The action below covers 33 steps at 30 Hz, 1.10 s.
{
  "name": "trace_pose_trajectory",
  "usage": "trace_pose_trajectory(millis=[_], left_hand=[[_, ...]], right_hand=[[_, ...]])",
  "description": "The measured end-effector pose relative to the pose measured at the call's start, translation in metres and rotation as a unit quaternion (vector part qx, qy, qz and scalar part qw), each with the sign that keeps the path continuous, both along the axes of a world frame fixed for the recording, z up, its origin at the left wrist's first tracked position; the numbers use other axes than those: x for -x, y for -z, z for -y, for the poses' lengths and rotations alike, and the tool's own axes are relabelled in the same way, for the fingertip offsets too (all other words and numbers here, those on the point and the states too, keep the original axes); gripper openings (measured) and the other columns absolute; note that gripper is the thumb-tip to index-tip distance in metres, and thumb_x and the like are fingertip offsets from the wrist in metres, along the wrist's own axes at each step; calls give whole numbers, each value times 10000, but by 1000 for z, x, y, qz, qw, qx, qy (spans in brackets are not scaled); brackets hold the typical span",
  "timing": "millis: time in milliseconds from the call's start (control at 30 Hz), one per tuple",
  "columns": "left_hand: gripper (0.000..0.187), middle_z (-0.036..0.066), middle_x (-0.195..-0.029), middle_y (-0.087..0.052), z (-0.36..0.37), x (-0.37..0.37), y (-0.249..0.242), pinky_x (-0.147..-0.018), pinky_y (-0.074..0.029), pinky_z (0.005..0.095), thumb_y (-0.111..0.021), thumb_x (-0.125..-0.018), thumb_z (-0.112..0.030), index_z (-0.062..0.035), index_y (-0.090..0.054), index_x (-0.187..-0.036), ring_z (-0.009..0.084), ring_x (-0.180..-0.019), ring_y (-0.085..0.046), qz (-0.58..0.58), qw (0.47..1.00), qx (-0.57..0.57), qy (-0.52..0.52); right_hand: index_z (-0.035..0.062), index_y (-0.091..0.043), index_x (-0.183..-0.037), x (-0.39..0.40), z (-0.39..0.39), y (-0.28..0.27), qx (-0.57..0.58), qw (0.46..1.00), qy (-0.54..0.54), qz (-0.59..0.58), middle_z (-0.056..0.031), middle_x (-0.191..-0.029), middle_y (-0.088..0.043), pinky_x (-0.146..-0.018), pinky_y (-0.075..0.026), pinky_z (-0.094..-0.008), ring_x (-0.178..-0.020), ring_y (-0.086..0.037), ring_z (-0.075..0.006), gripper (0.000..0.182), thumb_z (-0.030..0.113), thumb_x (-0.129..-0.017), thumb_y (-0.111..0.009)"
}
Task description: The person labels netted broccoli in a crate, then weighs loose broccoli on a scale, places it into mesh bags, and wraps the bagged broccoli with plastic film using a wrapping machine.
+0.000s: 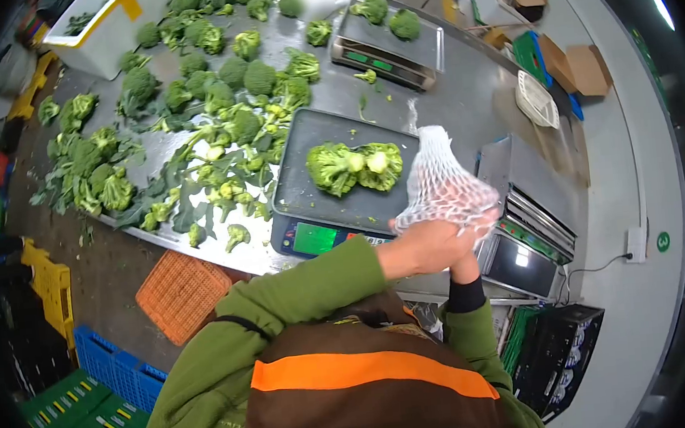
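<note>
My left hand point(428, 247) grips the lower edge of a white mesh net point(437, 161), just right of the scale. Through the mesh shows my right hand point(473, 201), partly inside the net; its fingers are too covered to make out. The net's far end narrows and stands up away from me. Beside it, two broccoli heads point(334, 168) lie stem to stem on the dark tray point(327, 126) of a scale with a lit green display point(314, 238). Neither hand touches the broccoli.
Many loose broccoli heads point(245, 125) cover the metal table's left side. A white bin point(99, 40) stands at the far left. Another scale point(382, 62) holds broccoli at the back. To the right are a metal machine point(532, 197) and a white basket point(536, 101). An orange crate point(183, 297) sits below.
</note>
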<state>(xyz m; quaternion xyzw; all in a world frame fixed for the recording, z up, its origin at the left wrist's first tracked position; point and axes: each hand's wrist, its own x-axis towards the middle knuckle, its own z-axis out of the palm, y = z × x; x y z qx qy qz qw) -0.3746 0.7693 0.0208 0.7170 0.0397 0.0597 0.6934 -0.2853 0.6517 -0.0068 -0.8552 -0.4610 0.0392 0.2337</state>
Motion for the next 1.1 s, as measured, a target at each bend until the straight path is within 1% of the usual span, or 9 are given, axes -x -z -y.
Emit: trace_pose_trajectory(millis=[133, 200, 267, 400, 467, 667, 867, 967, 1100], left_hand=[[647, 274, -685, -645, -41, 17, 30, -715, -541, 474, -402, -928, -488, 48, -691, -710, 441, -692, -658, -83, 945, -256, -184], [436, 283, -913, -679, -63, 30, 60, -849, -522, 489, -472, -910, -273, 94, -623, -1089, 418, -878, -672, 18, 767, -610, -196], [551, 291, -1372, -453, -77, 41, 57, -1131, -301, 451, -524, -883, -160, 133, -413, -1336, 409, -1308, -421, 100, 816, -490, -290], [359, 311, -1136, -600, -107, 69, 90, -1004, -428, 451, -486, -890, -77, 142, -554, -1167, 420, -1103, -580, 37, 728, -573, -374], [296, 295, -881, -646, -125, 68, 104, -839, -482, 476, -450, -913, -95, 116, -625, -1024, 438, -879, -638, -226, 851, -375, -291], [339, 153, -820, -708, -181, 34, 164, -681, -507, 359, -580, -909, -244, 75, -697, -900, 234, -738, -674, -171, 890, 74, -416], [269, 57, -897, -693, -152, 55, 132, -666, -509, 235, -754, -843, -152, 1, -678, -1050, 118, -747, -633, -241, 893, 303, -228], [359, 64, -998, -679, -132, 76, 128, -829, -484, 259, -746, -853, -199, 7, -667, -1136, 125, -935, -618, -170, 943, 159, -236], [811, 122, -1327, -519, -112, 120, 109, -1010, -424, 353, -859, -681, -243, -83, -490, -1385, 263, -1216, -518, -59, 983, -108, -139]], right_hand=[[28, -559, -1282, -21, -28, -1, -39, 997, -50, -38, -219, -1330, -527, -1073, -390, -459, -1226, -512, -359, 399, 147, -901, -552], [50, -612, -1215, -36, -40, 43, -106, 970, -127, 177, -179, -1312, -560, -1058, -399, -464, -1225, -523, -335, 357, 115, -866, -576], [61, -639, -1182, -24, -47, 51, -137, 937, -160, 279, -160, -1302, -576, -1051, -403, -466, -1224, -528, -323, 340, 100, -848, -588], [-14, -686, -1065, -11, -80, 44, -114, 948, -177, 239, -236, -1109, -641, -1004, -441, -492, -1118, -593, -377, 295, 133, -836, -573], [-41, -714, -916, -17, -107, 29, 193, 981, 21, -5, -249, -871, -676, -881, -503, -464, -949, -651, -404, 283, 186, -870, -551], [-83, -651, -741, -83, -142, 92, -28, 985, 76, -149, -255, -751, -656, -719, -488, -476, -759, -648, -421, 453, 341, -881, -571], [8, -639, -864, -80, -103, 79, 64, 740, 87, -664, 44, -645, -546, -399, -305, -200, -502, -412, -3, 345, 346, -881, -706], [10, -547, -1242, -77, -77, 101, -14, 767, 36, -641, -54, -1051, -638, -685, -505, -230, -844, -621, -97, 539, 271, -824, -766], [25, -410, -1413, -45, -33, 63, -83, 827, -168, -530, -110, -1402, -461, -1059, -376, -352, -1294, -441, -222, 822, 219, -734, -830]])
